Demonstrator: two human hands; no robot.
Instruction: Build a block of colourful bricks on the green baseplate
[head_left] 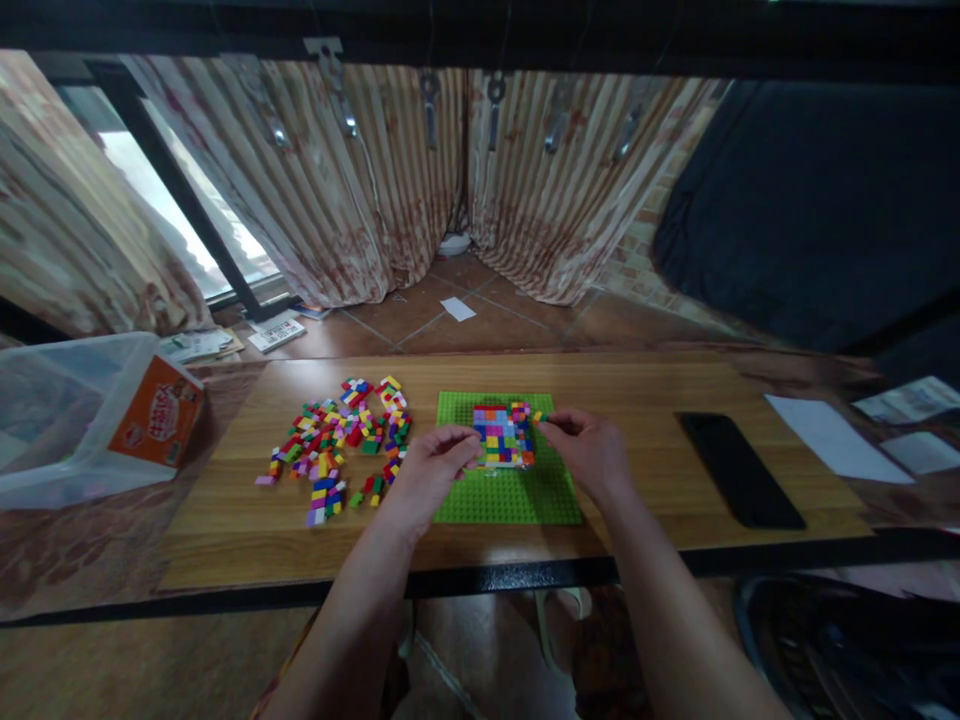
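Observation:
A flat panel of multicoloured toy bricks (495,435) is over the green studded baseplate (465,500), and a pale edge shows along its near side. My left hand (439,460) is closed at the panel's left edge, thumb and fingertips together against it. Off the panel's upper right corner, my right hand (589,450) pinches a small toy brick piece (540,417) that looks yellow and green. Its fingertips partly cover this piece. Whether the panel touches the baseplate cannot be told clearly.
Loose coloured bricks (322,435) lie spread on the left of the wooden table (637,385). A clear plastic bin (75,420) with an orange label stands beyond its left end. To the right are a black phone-like slab (739,470) and white paper (832,435).

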